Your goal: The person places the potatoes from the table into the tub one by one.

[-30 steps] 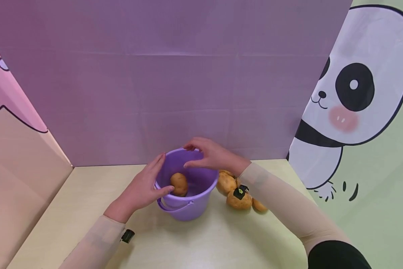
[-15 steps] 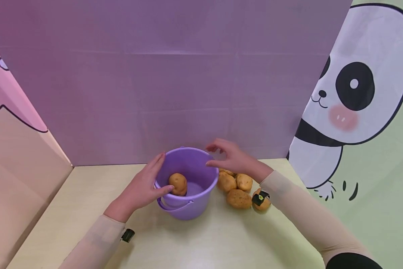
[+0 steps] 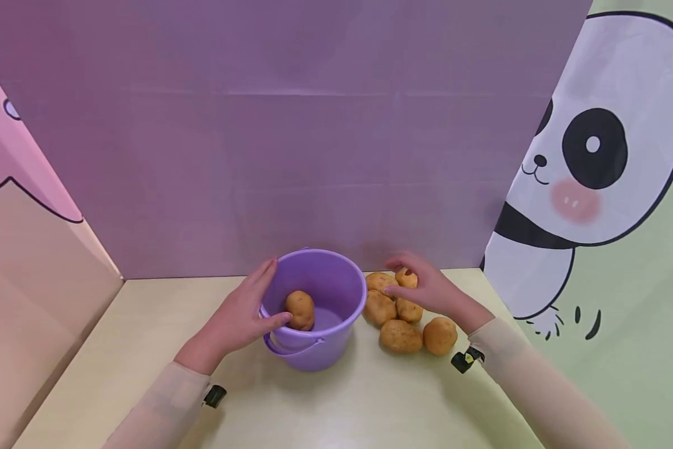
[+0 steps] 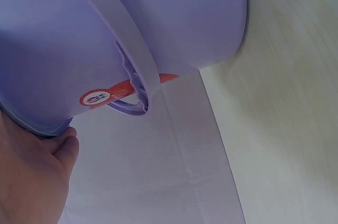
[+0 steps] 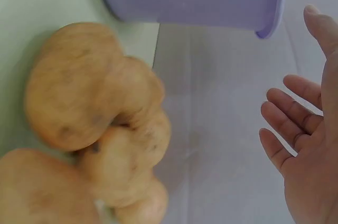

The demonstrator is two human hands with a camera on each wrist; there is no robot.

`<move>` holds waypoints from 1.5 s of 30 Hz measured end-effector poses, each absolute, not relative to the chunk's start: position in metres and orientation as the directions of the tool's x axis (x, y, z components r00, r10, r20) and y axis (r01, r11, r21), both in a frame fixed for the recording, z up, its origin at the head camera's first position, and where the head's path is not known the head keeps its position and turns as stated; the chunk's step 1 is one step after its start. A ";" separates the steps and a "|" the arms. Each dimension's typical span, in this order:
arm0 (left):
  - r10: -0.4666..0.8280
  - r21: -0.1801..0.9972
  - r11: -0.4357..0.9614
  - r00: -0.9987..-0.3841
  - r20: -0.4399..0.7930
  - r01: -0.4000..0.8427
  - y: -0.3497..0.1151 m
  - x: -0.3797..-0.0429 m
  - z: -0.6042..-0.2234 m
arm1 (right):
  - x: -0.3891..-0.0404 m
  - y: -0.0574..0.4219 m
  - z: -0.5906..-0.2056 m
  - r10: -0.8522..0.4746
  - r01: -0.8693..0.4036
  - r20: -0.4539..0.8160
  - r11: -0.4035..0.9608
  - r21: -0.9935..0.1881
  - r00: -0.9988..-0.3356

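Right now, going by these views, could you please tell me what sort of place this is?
Probably a small staged tabletop booth: a pale table, a plain purple backdrop behind it, and a cartoon panda on one side wall.

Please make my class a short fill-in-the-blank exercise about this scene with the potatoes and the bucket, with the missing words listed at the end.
1. Only ______ potato shows inside the purple bucket.
2. In the head view, the loose potatoes on the table lie to the ______ of the bucket.
3. The left hand touches the bucket, while the right hand holds ______.
4. The black-and-white animal pictured at the right is a ______.

Missing words: one; right; nothing; panda.
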State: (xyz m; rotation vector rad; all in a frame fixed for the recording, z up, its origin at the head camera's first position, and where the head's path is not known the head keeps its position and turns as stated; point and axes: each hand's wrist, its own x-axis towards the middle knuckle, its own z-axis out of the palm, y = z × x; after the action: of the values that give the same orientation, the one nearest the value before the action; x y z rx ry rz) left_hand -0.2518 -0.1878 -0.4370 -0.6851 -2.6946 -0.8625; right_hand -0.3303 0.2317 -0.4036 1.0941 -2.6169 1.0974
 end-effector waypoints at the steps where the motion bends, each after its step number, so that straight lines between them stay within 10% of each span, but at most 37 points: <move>1: 0.363 0.487 0.716 -0.863 0.351 0.500 -0.188 -0.252 -0.437 | -0.329 0.236 -0.407 -0.571 -0.645 0.344 0.490 -0.586 -0.746; 45: 0.364 0.493 0.702 -0.854 0.373 0.514 -0.187 -0.252 -0.438 | -0.287 0.328 -0.499 -0.398 -0.450 0.233 0.642 -0.621 -0.887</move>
State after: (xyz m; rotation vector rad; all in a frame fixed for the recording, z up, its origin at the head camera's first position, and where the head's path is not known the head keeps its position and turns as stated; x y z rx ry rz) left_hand -0.2523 -0.1874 -0.4377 -0.6998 -2.6639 -0.8812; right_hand -0.2874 0.3282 -0.4990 0.7187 -2.7779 1.0822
